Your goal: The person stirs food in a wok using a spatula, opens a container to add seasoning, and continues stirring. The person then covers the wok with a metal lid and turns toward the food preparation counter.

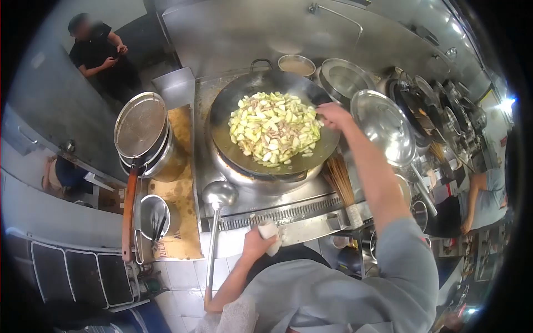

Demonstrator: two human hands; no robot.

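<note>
A large wok point(222, 127) sits on the stove, heaped with chopped pale green and white vegetable pieces point(275, 125) mixed with brownish bits that look like meat. My right hand point(334, 116) is at the wok's right rim, its fingers bunched together beside the food; whatever they hold, if anything, is hidden. Low in front of the stove, my left hand point(256, 244) is closed around a folded white cloth point(269, 237). To its left a steel ladle point(220, 194) rests bowl-up on the stove edge, its long handle running down past my left forearm.
Right of the wok lie a bamboo brush point(337, 175) and a large steel strainer point(383, 127). On the left, a round sieve point(141, 125) tops a pot, with a small steel pot point(158, 215) nearer me. One person point(102, 55) stands back left; another point(483, 200) is at right.
</note>
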